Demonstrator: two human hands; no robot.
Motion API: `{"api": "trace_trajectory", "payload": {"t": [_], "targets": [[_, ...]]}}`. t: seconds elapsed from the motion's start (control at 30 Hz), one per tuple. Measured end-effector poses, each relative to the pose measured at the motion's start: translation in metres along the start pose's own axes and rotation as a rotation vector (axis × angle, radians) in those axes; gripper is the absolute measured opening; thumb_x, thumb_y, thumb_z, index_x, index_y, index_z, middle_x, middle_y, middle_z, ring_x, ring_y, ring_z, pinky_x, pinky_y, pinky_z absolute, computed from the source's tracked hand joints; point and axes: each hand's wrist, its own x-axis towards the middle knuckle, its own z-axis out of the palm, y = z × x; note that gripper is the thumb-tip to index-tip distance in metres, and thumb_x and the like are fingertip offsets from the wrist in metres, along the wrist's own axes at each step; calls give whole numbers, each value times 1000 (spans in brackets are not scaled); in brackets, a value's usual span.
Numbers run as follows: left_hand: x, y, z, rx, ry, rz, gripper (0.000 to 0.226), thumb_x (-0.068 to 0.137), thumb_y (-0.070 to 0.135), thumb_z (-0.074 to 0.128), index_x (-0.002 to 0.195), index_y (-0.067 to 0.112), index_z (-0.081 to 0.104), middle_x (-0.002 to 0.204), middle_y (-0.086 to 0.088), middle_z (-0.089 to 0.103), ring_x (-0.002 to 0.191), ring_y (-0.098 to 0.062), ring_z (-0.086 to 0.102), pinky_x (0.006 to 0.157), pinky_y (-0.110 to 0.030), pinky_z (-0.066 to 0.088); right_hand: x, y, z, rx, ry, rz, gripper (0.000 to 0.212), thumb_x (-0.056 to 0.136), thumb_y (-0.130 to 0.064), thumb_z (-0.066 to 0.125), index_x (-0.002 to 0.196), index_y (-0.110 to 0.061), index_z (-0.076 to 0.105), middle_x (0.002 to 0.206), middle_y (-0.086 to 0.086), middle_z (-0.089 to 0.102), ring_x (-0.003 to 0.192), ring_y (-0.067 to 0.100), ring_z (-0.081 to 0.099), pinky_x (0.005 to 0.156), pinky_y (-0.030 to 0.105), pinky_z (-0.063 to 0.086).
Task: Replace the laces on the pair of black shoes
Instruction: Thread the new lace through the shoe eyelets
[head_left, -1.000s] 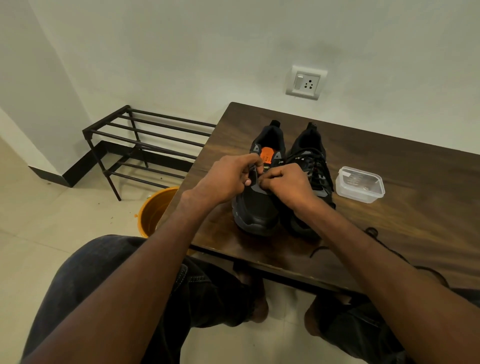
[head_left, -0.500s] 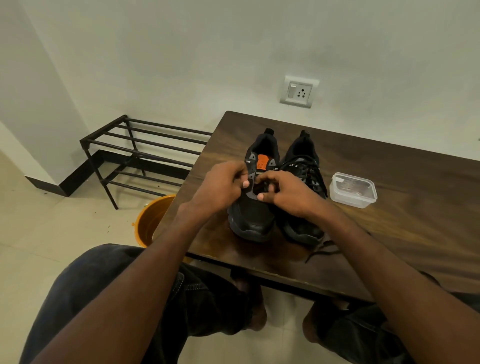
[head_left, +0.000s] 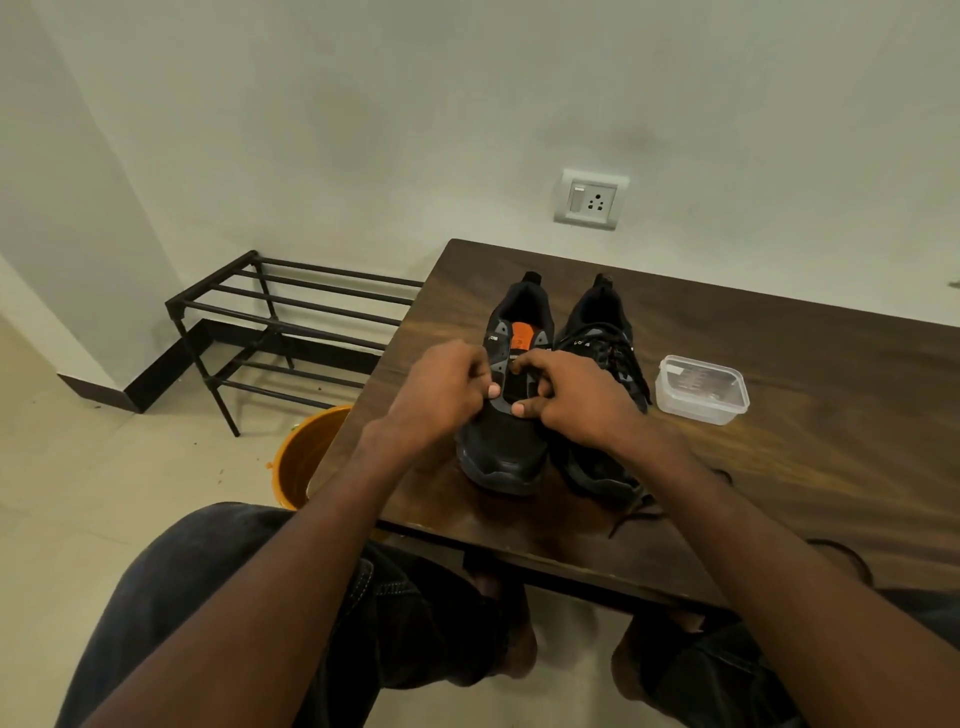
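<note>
Two black shoes stand side by side on the dark wooden table (head_left: 789, 467), toes towards me. The left shoe (head_left: 506, 460) has an orange tongue label and shows no lace. My left hand (head_left: 441, 389) pinches its left eyelet flap, and my right hand (head_left: 576, 402) pinches the right flap, thumbs near the lowest eyelets. The right shoe (head_left: 605, 325) is laced in black and partly hidden by my right hand. A loose black lace (head_left: 634, 512) lies on the table near my right forearm.
A clear plastic lidded container (head_left: 701, 389) sits right of the shoes. An orange bucket (head_left: 306, 457) stands on the floor by the table's left edge, a black metal rack (head_left: 291, 322) behind it. A wall socket (head_left: 589, 200) is above the table.
My hands have drawn slightly apart and slid down the left shoe's flaps towards the toe. The shoes have stayed in place; the view has tilted a little.
</note>
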Motion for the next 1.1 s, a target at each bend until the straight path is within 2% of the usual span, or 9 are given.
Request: {"api": "trace_trajectory", "payload": {"t": [0.1, 0.23, 0.37, 0.43, 0.57, 0.67, 0.77, 0.93, 1.1], "targets": [[-2, 14, -9, -290, 75, 84, 11, 102, 14, 59, 91, 17, 60, 94, -1, 68, 85, -10, 66, 74, -27, 53, -1, -1, -2, -33, -24, 4, 58, 89, -38, 79, 142, -36, 53, 117, -7, 64, 108, 15, 61, 94, 47, 55], [1, 34, -42, -932, 272, 37, 11, 109, 18, 47, 103, 12, 54, 78, -1, 60, 61, -15, 58, 47, -23, 41, -2, -2, -5, -69, -41, 13, 58, 91, -37, 78, 143, -38, 52, 131, -4, 62, 121, 21, 60, 99, 52, 53], [2, 24, -20, -84, 85, -34, 10, 97, 29, 69, 99, 22, 63, 90, 6, 64, 80, -6, 62, 68, -23, 53, -3, -5, -3, -84, -29, 15, 57, 90, -35, 78, 141, -37, 53, 120, -6, 62, 115, 20, 62, 95, 49, 55], [-3, 20, -4, 15, -47, -69, 14, 92, 22, 75, 89, 22, 61, 90, 4, 64, 84, -9, 63, 72, -25, 52, -4, -5, -2, -83, -9, 18, 57, 89, -35, 79, 140, -37, 54, 111, -8, 61, 111, 20, 63, 93, 49, 56], [-6, 14, 3, 11, 0, -24, 22, 98, 15, 65, 82, 26, 54, 89, 4, 61, 84, -10, 59, 72, -23, 47, -6, -5, 1, -72, 14, 24, 58, 88, -36, 80, 139, -39, 53, 112, -8, 62, 111, 20, 63, 91, 49, 56], [-7, 28, -13, -506, 112, 42, 17, 106, 12, 50, 91, 19, 55, 90, -3, 66, 91, -24, 68, 70, -28, 51, -6, -6, -1, -72, 7, 41, 59, 89, -38, 79, 142, -38, 52, 124, -4, 65, 118, 22, 62, 94, 52, 55], [-3, 43, -44, -1063, 232, 83, 22, 110, 15, 41, 91, 17, 51, 72, 0, 57, 69, -21, 63, 54, -25, 45, -6, -5, -3, -72, 1, 51, 57, 90, -40, 78, 141, -37, 52, 125, -2, 64, 118, 23, 62, 93, 50, 55], [-2, 23, -23, -65, 115, 3, 14, 99, 36, 65, 93, 24, 61, 89, 3, 66, 78, -6, 63, 65, -23, 50, -5, -8, 0, -131, 14, 32, 56, 91, -39, 77, 140, -35, 51, 131, -2, 63, 120, 25, 61, 90, 47, 54], [-6, 10, 0, 57, -22, -46, 11, 96, 27, 70, 88, 24, 63, 91, 5, 65, 88, -10, 64, 79, -31, 55, -6, -12, 1, -136, 19, 38, 56, 89, -37, 78, 138, -36, 52, 126, -4, 63, 112, 20, 63, 91, 50, 56]]}}
